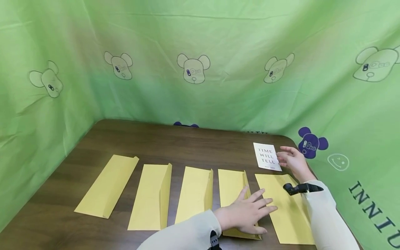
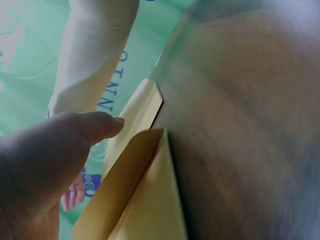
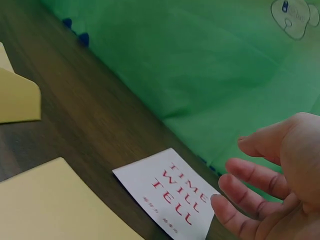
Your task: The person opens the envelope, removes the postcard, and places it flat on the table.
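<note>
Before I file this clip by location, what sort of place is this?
Probably a small curtained-off booth, perhaps for tabletop work: patterned green fabric hangs behind and on both sides of a brown table, where yellow envelopes are laid out in a row.

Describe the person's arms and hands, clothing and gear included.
The person wears plain off-white fabric sleeves and black wrist-mounted devices, the right one with a rounded, protruding end. The left hand and right hand are bare.

A white card (image 1: pixel 265 158) lies beside the right hand (image 1: pixel 294 162).
</note>
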{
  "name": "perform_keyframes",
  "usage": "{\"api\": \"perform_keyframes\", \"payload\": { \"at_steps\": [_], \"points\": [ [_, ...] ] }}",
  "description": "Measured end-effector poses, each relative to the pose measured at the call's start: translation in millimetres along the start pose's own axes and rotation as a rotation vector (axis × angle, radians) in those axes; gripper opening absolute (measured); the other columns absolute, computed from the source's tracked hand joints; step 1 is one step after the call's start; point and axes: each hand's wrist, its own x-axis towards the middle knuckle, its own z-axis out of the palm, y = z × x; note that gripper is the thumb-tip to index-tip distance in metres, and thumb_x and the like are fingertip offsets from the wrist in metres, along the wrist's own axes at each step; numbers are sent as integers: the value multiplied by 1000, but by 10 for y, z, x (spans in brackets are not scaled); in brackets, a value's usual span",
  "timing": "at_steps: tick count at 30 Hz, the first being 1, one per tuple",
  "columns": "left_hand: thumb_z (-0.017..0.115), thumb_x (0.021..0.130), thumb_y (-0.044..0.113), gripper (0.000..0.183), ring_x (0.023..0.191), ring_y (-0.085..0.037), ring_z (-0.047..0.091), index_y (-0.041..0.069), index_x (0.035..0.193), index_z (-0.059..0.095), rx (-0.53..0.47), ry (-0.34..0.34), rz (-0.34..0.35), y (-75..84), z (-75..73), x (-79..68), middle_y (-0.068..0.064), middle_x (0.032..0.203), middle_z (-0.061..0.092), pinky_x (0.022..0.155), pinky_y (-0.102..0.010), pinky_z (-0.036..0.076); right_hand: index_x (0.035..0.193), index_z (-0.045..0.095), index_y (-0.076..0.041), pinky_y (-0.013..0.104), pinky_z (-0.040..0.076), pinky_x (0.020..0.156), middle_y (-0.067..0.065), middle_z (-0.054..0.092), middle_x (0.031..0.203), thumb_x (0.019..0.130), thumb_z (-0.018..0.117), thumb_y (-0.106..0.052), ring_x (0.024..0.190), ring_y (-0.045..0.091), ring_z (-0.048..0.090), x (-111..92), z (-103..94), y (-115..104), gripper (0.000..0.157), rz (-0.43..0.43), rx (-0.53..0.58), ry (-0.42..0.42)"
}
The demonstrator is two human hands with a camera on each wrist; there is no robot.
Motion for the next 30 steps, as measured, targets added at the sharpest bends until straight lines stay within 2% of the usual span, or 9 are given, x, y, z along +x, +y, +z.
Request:
{"api": "perform_keyframes", "payload": {
  "at_steps": [2, 7, 9, 16, 22, 25, 30],
  "points": [
    [41, 94, 72, 76, 151, -15, 5, 40, 159, 17, -10, 14, -11, -52, -10, -38, 18, 162, 18, 116, -51, 18, 137, 40, 7, 26, 57, 74, -12, 64, 94, 102, 52, -8, 83, 7, 63, -66, 12, -16, 40, -17, 26, -12],
    [43, 95, 69, 77, 152, -16, 5, 36, 159, 17, -44, 26, -61, -177, -26, -133, 14, 163, 19, 118, -51, 16, 120, 52, -10, 25, 57, 71, -16, 67, 89, 101, 53, -3, 81, 5, 65, -214, 76, -68, 20, -66, 140, -59],
    [44, 94, 68, 78, 152, -17, 5, 34, 160, 18, -56, 31, -80, -232, -15, -171, 12, 164, 19, 118, -51, 16, 116, 53, -16, 24, 57, 69, -16, 67, 89, 101, 55, -3, 81, 5, 66, -270, 113, -85, 20, -84, 167, -80],
    [49, 94, 65, 82, 152, -20, 6, 29, 160, 19, -108, 35, -138, -420, 53, -294, 7, 164, 20, 118, -53, 14, 113, 56, -18, 24, 57, 67, -9, 69, 90, 99, 56, 1, 79, 8, 67, -485, 269, -120, 24, -121, 251, -131],
    [52, 92, 65, 84, 152, -23, 8, 25, 159, 22, -131, 24, -179, -519, 100, -396, 2, 164, 22, 117, -56, 14, 114, 57, -19, 25, 56, 65, -8, 69, 92, 100, 57, -1, 81, 9, 67, -671, 424, -133, 23, -141, 210, -135],
    [52, 91, 67, 85, 152, -25, 10, 22, 159, 25, -131, 33, -197, -543, 161, -444, -1, 163, 24, 117, -58, 15, 117, 56, -13, 25, 56, 64, -6, 69, 93, 99, 57, 1, 81, 10, 67, -763, 505, -111, 23, -139, 179, -128],
    [52, 90, 68, 85, 151, -25, 12, 20, 157, 31, -125, 35, -222, -552, 228, -505, -2, 162, 28, 116, -58, 17, 127, 46, 11, 28, 55, 62, 8, 66, 99, 98, 57, 3, 79, 8, 64, -932, 640, -78, 32, -126, 45, -117]
  ]
}}
